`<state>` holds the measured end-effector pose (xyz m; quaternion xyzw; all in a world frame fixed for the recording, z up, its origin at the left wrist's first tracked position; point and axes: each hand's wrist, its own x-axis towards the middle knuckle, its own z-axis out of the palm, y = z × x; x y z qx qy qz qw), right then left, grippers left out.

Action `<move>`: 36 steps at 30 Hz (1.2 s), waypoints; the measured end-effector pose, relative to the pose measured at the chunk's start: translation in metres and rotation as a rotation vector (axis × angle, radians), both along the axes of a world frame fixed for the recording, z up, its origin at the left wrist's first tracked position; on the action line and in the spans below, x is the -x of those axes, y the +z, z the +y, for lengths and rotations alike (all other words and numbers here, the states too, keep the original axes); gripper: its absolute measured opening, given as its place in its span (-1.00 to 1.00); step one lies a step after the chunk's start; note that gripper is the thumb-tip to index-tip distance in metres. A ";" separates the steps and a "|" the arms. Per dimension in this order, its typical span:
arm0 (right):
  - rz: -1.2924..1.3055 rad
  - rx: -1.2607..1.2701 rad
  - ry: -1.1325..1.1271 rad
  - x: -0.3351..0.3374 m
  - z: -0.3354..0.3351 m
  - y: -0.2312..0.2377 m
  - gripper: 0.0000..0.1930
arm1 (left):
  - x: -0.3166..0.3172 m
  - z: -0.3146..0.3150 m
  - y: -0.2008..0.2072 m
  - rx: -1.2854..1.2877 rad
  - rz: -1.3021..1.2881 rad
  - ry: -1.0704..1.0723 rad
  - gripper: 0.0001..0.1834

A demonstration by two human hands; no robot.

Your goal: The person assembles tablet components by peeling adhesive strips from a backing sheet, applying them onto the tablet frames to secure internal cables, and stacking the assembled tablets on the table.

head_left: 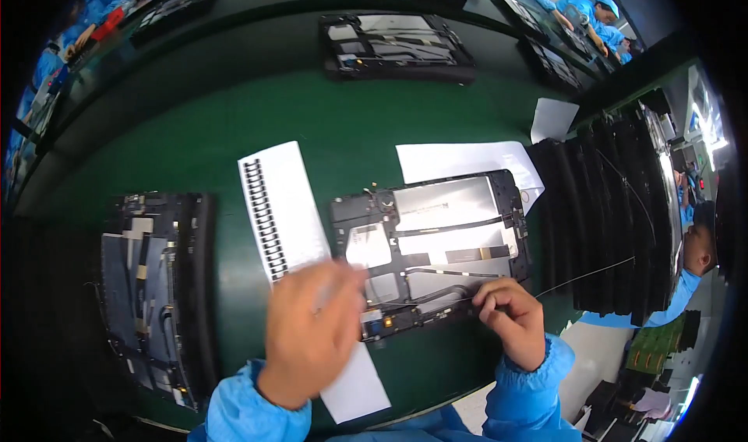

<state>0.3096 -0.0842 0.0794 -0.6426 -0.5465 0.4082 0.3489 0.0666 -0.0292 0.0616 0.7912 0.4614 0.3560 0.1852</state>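
An opened tablet-like device, with silver panels and black cables inside a black frame, lies tilted on the green mat before me. My right hand is closed in a pinch at its lower right edge, on a thin wire that stretches right toward a stack of black units. A thin line also runs left from those fingers across the device. My left hand, blurred, hovers over the device's lower left corner and a white strip, fingers curled together; what they hold is hidden.
The white strip carries a column of black pieces. White paper lies partly under the device. Another opened device lies left, one more at the back. The black stack stands right. Co-workers in blue sit beyond.
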 end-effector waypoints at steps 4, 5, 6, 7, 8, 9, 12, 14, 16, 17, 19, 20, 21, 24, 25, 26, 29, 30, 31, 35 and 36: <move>-0.189 -0.216 0.133 0.011 0.002 -0.011 -0.95 | -0.015 -0.028 -0.026 0.002 -0.014 -0.298 -0.73; -0.207 -0.237 0.136 0.016 0.005 -0.015 -0.94 | -0.014 -0.030 -0.030 0.001 0.000 -0.309 -0.73; -0.223 -0.253 0.141 0.018 0.008 -0.019 -0.94 | -0.014 -0.031 -0.033 -0.014 0.024 -0.294 -0.73; -0.190 -0.260 0.155 0.018 0.009 -0.023 -0.94 | -0.015 -0.032 -0.036 -0.031 0.046 -0.279 -0.72; -0.178 -0.260 0.145 0.019 0.010 -0.026 -0.94 | -0.015 -0.031 -0.038 -0.029 0.058 -0.288 -0.72; -0.191 -0.257 0.161 0.018 0.011 -0.026 -0.93 | -0.017 -0.031 -0.037 -0.024 0.058 -0.282 -0.72; -0.227 -0.247 0.192 0.017 0.012 -0.024 -0.92 | -0.020 -0.032 -0.035 -0.017 0.075 -0.278 -0.71; -0.251 -0.240 0.210 0.019 0.015 -0.024 -0.92 | -0.018 -0.031 -0.035 -0.015 0.091 -0.275 -0.71; -0.303 -0.256 0.229 0.021 0.017 -0.024 -0.92 | -0.018 -0.031 -0.035 -0.021 0.100 -0.280 -0.70; -0.298 -0.250 0.234 0.021 0.016 -0.025 -0.92 | -0.017 -0.032 -0.035 -0.014 0.102 -0.276 -0.70; -0.296 -0.254 0.222 0.021 0.016 -0.023 -0.92 | -0.017 -0.032 -0.035 -0.011 0.103 -0.287 -0.69; -0.296 -0.253 0.222 0.022 0.016 -0.023 -0.92 | -0.016 -0.032 -0.035 -0.009 0.103 -0.286 -0.69; -0.292 -0.251 0.217 0.022 0.016 -0.024 -0.92 | -0.016 -0.032 -0.035 -0.022 0.115 -0.288 -0.68; -0.294 -0.250 0.209 0.023 0.017 -0.025 -0.92 | -0.017 -0.037 -0.031 -0.053 0.132 -0.293 -0.67; -0.300 -0.253 0.206 0.024 0.017 -0.025 -0.92 | -0.018 -0.038 -0.029 -0.072 0.139 -0.298 -0.67; -0.298 -0.251 0.207 0.024 0.017 -0.025 -0.92 | -0.020 -0.039 -0.026 -0.069 0.140 -0.298 -0.67; -0.317 -0.250 0.208 0.024 0.017 -0.025 -0.92 | -0.034 -0.036 -0.023 -0.093 0.174 -0.367 -0.74; -0.327 -0.248 0.208 0.025 0.017 -0.025 -0.92 | -0.037 -0.036 -0.026 -0.093 0.175 -0.366 -0.74; -0.338 -0.247 0.207 0.025 0.017 -0.025 -0.92 | -0.038 -0.035 -0.029 -0.100 0.218 -0.367 -0.70; -0.257 -0.239 0.209 0.012 0.015 -0.023 -0.91 | -0.040 -0.034 -0.031 -0.153 0.268 -0.351 -0.67; -0.217 -0.231 0.178 0.005 0.012 -0.024 -0.89 | -0.041 -0.034 -0.032 -0.154 0.264 -0.353 -0.67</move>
